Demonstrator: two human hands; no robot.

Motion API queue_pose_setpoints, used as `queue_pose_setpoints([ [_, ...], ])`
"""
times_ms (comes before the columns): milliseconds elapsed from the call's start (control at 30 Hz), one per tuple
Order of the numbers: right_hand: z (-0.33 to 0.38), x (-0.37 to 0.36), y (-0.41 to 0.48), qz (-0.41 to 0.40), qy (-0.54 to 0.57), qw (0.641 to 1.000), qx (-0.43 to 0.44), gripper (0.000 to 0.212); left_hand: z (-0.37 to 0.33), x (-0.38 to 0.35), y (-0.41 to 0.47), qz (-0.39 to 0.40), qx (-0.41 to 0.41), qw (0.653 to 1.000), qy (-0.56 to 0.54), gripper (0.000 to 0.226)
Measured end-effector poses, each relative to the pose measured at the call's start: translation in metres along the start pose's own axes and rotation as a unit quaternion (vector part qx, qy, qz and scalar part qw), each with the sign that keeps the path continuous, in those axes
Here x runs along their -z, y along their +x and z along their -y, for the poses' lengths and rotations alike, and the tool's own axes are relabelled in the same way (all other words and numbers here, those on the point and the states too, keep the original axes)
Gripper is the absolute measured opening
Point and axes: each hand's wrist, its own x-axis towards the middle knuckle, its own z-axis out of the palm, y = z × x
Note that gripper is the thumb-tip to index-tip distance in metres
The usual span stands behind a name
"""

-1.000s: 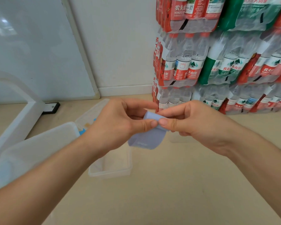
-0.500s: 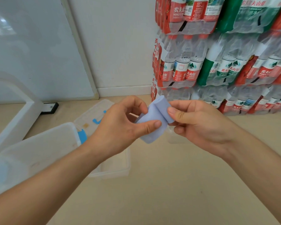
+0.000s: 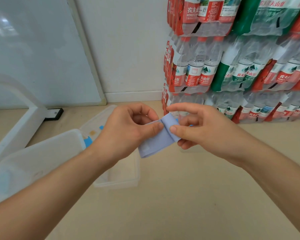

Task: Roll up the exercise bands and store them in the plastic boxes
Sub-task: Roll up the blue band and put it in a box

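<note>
A pale lavender-blue exercise band [image 3: 158,141] is held in the air between both hands, partly rolled, its loose end hanging down to the left. My left hand [image 3: 128,130] pinches the band from the left with thumb and fingers. My right hand [image 3: 197,129] pinches the rolled edge from the right, thumb on top. Below my hands, on the floor, stands an open clear plastic box [image 3: 121,177], partly hidden by my left forearm. A translucent lid or second box [image 3: 33,158] lies at the left.
Shrink-wrapped packs of water bottles [image 3: 232,66] are stacked against the wall at the right. A white frame [image 3: 16,134] stands at the left on the beige floor. Another clear lid with blue clips [image 3: 93,130] lies behind the box.
The band has been turned over and rolled further between my fingers; my right thumb now presses on top of the roll. Both hands stay at about the same height.
</note>
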Motion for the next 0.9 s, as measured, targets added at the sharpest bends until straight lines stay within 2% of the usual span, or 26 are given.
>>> queue_pose_setpoints([
  [67,0.0016,-0.0027,-0.0005,-0.008,-0.034,0.999,0.016,0.036,-0.0008,-0.0002,-0.0006,0.012,0.010,1.000,0.004,0.014],
  [233,0.0056,-0.0080,-0.0021,-0.033,-0.045,0.998,0.040,0.018,-0.0010,0.0010,-0.0008,0.053,0.053,0.997,-0.010,0.028],
  [467,0.0060,-0.0087,-0.0027,-0.046,-0.035,0.998,0.036,0.014,-0.0008,0.0026,-0.0006,0.093,0.077,0.989,-0.084,0.032],
  [733,0.0098,-0.0097,-0.0026,-0.056,-0.079,0.993,0.061,0.019,-0.0064,-0.0018,-0.0026,0.058,0.065,0.993,-0.079,0.036],
  [800,0.0095,-0.0066,-0.0031,-0.033,-0.037,0.997,0.054,0.019,-0.0053,-0.0016,-0.0019,0.046,0.063,0.992,-0.101,0.037],
  [900,0.0060,-0.0020,-0.0034,0.014,0.100,0.995,-0.016,0.025,-0.0025,-0.0019,-0.0013,0.030,0.072,0.988,-0.133,0.041],
])
